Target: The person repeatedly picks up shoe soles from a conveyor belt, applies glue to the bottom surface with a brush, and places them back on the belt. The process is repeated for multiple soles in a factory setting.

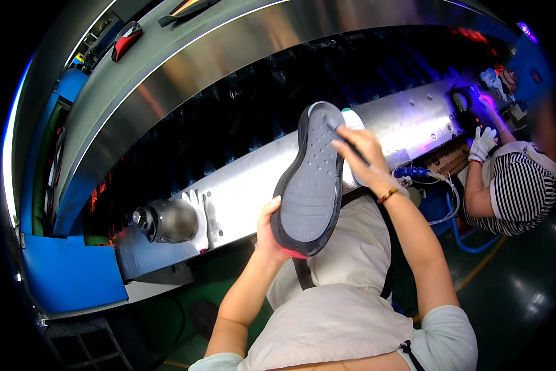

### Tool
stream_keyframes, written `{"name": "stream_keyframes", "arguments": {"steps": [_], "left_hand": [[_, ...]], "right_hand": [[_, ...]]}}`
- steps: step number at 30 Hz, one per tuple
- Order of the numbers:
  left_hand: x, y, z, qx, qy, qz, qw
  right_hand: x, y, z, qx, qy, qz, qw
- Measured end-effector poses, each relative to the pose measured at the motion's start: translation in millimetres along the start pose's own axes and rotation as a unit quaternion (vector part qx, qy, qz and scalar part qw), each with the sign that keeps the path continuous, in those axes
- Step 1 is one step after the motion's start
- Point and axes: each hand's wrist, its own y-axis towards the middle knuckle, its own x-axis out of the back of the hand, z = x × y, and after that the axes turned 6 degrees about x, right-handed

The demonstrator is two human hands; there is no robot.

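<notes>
A grey shoe sole (307,191) with a dark raised rim and a dimpled upper end is held up in front of me, tilted. My left hand (269,232) grips its lower left edge, thumb along the rim. My right hand (366,157) is closed round a slim dark brush-like tool (352,147), whose tip is at the sole's upper right part. A bit of red shows under the sole's bottom end. Behind the upper end is a white thing with a teal edge (350,116), mostly hidden.
A metal bench (241,179) runs across in front of me beside a dark conveyor opening. On it stand a dark round canister (172,221) and a white glove (198,216). At right, a co-worker (519,185) in stripes wears a white glove; blue flexible hose (412,172) lies between us.
</notes>
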Motion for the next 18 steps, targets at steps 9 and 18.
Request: {"name": "stream_keyframes", "arguments": {"steps": [9,18], "left_hand": [[15,7,-7,0.0,0.042,-0.024,0.999],[32,7,-18,-0.018,0.068,-0.038,0.997]], "right_hand": [[-29,-27,42,0.087,0.02,0.003,0.996],[16,-47,40,-0.203,0.422,0.175,0.866]]}}
